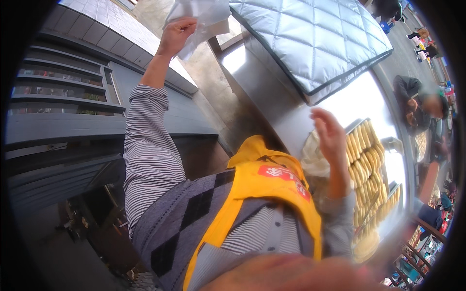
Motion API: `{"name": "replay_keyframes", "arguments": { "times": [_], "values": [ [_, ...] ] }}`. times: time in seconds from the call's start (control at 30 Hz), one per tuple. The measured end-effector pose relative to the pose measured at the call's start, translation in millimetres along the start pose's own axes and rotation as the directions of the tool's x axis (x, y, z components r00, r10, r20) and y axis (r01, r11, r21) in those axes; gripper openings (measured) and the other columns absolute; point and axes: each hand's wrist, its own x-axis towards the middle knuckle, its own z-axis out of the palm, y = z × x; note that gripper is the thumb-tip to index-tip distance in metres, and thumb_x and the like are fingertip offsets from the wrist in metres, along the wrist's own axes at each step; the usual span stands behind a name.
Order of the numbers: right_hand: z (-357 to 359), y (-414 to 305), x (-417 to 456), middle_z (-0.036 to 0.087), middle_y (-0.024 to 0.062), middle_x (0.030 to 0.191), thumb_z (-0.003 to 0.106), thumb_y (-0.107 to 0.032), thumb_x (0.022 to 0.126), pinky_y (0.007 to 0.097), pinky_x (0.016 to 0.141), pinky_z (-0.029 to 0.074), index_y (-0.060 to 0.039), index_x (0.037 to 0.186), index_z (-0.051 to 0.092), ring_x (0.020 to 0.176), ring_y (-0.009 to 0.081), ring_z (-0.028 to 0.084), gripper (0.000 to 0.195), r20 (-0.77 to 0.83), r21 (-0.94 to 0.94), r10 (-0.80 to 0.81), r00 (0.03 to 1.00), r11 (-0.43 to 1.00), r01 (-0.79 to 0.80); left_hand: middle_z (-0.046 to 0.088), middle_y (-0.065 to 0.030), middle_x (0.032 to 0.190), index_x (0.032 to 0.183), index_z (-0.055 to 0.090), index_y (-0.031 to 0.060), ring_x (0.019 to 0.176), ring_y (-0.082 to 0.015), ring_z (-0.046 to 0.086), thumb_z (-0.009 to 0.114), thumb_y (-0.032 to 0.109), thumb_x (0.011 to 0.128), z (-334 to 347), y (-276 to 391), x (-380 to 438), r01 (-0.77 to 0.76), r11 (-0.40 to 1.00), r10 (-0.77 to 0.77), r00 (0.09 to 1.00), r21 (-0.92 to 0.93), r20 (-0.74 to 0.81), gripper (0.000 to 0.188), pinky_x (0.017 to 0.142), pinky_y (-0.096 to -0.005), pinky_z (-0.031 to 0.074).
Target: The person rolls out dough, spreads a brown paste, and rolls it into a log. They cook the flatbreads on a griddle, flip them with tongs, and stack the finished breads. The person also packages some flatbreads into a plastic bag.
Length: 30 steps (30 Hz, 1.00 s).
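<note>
My left hand is raised at the top of the view and pinches a clear plastic bag. Something pale shows behind or inside the film; I cannot tell which. My right hand, blurred, hovers near the stainless steel table with its fingers loosely extended and nothing visible in them. Beside it lies a crumpled whitish cloth or bag. Just to its right, a tray holds rows of long golden pastries. A thin tong-like utensil rests across them, and a round flat bread sits at their near end.
A silver quilted cover with black edging covers part of the table. My yellow apron hangs forward near the table's edge. A grey slatted window frame stands on the left. Beyond the table, another person is in a street with stalls.
</note>
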Motion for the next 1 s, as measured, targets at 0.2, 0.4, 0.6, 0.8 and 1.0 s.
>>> {"name": "replay_keyframes", "arguments": {
  "times": [0.2,0.4,0.6,0.8,1.0],
  "values": [
    [111,-75,106,0.067,0.0132,0.106,0.058,-0.039,0.096,0.0324,0.082,0.052,0.0027,0.117,0.064,0.097,0.023,0.064,0.047,0.309,0.31,0.069,0.948,0.935,-0.169,0.071,-0.0041,0.096,0.092,0.073,0.0038,0.085,-0.0177,0.063,0.075,0.007,0.081,15,34,-11,-0.152,0.947,0.173,0.984,0.282,-0.051,0.011,0.073,-0.0289,0.05],
    [209,-86,215,0.059,0.0163,0.115,0.06,-0.053,0.093,0.0355,0.085,0.051,0.0051,0.116,0.063,0.108,0.0217,0.056,0.063,0.423,0.328,0.211,0.881,0.871,-0.365,0.068,-0.0068,0.094,0.086,0.07,0.006,0.093,-0.0284,0.061,0.074,0.001,0.073,33,51,-19,-0.351,0.831,0.367,0.929,0.432,0.05,0.014,0.085,-0.038,0.049],
    [229,-48,206,0.059,0.0137,0.116,0.051,-0.038,0.101,0.0358,0.082,0.05,-0.0069,0.109,0.071,0.102,0.0195,0.054,0.037,0.37,0.462,0.331,0.868,0.745,-0.481,0.06,-0.0142,0.114,0.119,0.054,-0.0021,0.108,-0.0309,0.055,0.079,0.024,0.083,45,10,-74,0.446,0.845,-0.129,0.705,0.296,-0.697,0.051,0.09,-0.0407,0.046],
    [216,-35,183,0.057,0.0139,0.122,0.046,-0.038,0.103,0.0356,0.087,0.048,-0.0082,0.108,0.071,0.105,0.0215,0.052,0.039,0.395,0.522,0.312,0.864,0.698,-0.491,0.067,-0.008,0.102,0.11,0.066,0.0002,0.086,-0.0164,0.064,0.075,0.014,0.087,50,-22,-55,0.418,0.54,-0.639,0.769,-0.73,-0.032,0.029,0.081,-0.0295,0.052],
    [179,28,110,0.068,0.013,0.105,0.058,-0.052,0.092,0.0323,0.078,0.052,-0.0039,0.129,0.06,0.091,0.023,0.065,0.061,0.501,0.242,0.457,0.735,0.742,-0.625,0.067,-0.0111,0.096,0.098,0.068,-0.0019,0.085,-0.0196,0.063,0.061,-0.004,0.085,94,-26,-90,0.511,0.411,-0.361,0.852,-0.755,0.38,0.015,0.077,-0.0331,0.052]
  ]
}}
